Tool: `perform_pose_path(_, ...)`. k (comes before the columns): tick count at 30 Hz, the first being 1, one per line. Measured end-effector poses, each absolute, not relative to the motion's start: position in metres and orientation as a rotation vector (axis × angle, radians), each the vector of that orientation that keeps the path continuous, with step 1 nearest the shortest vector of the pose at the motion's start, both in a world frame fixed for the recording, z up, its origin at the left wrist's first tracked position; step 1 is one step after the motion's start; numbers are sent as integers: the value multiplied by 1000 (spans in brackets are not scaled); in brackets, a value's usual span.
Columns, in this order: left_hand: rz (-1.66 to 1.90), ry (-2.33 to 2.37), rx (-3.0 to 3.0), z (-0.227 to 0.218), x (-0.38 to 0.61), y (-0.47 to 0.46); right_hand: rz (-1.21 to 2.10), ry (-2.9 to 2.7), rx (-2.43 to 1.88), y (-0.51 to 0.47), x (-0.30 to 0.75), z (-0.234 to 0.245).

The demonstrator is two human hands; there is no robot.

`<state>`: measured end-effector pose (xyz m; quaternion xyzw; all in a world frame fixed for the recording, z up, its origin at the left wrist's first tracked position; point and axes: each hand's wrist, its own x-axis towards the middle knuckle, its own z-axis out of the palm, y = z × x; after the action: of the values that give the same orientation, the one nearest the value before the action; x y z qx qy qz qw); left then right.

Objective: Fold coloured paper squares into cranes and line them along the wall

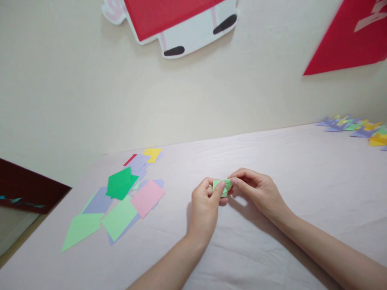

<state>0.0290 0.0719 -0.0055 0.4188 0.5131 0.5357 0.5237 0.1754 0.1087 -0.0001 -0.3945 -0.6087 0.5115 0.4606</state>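
A small light green folded paper [222, 187] is held up between both hands, just above the pale cloth. My left hand [207, 201] grips it from the left, thumb pressed across its front and fingers behind. At its upper right edge, my right hand [256, 189] pinches the paper between thumb and forefinger. The paper's folds are small, and the fingers partly hide them, so its exact shape cannot be made out.
To the left lie loose paper squares: light green [119, 218], pink [148, 198], dark green [121, 183] and yellow [153, 154]. Several folded paper figures [359, 128] stand in rows at the far right. A wall [193, 100] with red decorations rises behind the cloth-covered surface [181, 257].
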Motion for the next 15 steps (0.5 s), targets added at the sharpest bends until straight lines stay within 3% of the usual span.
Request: perform_pose_path(15, 1276, 1177, 999, -3, 29, 72, 1427, -1336, -959, 115, 175, -5)
